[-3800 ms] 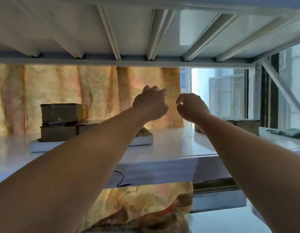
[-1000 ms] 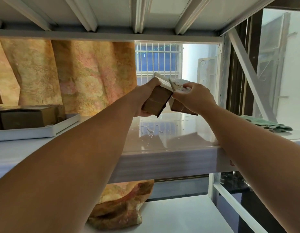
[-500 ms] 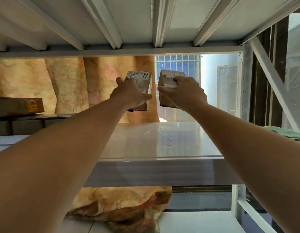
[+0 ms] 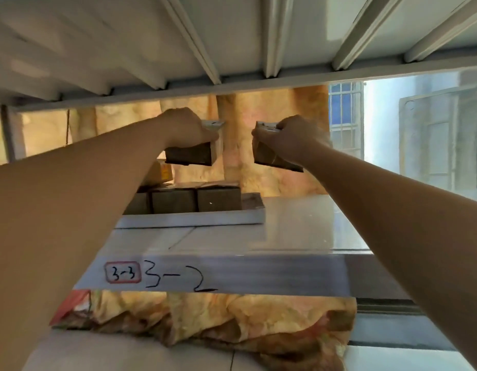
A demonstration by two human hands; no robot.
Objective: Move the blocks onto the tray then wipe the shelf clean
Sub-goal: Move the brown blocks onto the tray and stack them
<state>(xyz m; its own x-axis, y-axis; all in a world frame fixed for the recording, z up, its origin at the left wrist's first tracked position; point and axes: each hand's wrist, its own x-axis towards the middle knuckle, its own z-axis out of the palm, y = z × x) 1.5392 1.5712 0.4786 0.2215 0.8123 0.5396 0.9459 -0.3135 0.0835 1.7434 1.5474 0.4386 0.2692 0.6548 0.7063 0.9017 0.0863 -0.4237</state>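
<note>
My left hand (image 4: 185, 127) grips a brown block (image 4: 190, 156) from above and holds it in the air over the tray. My right hand (image 4: 288, 136) grips a second brown block (image 4: 272, 160), tilted, to the right of the first and above the shelf. Below them a white tray (image 4: 189, 220) sits on the glossy white shelf (image 4: 299, 231). Several brown blocks (image 4: 218, 198) stand side by side on the tray, and one more lies on top at the left, partly hidden by my left arm.
The ribbed underside of the upper shelf (image 4: 232, 36) hangs close above my hands. An orange patterned cloth (image 4: 258, 317) hangs behind and bunches on the lower level. The shelf's front edge (image 4: 178, 274) carries handwritten labels. A barred window (image 4: 344, 113) is at the back right.
Both hands picked up a block at the right of the shelf and carried it left. The tray with its blocks has come into view beneath my hands.
</note>
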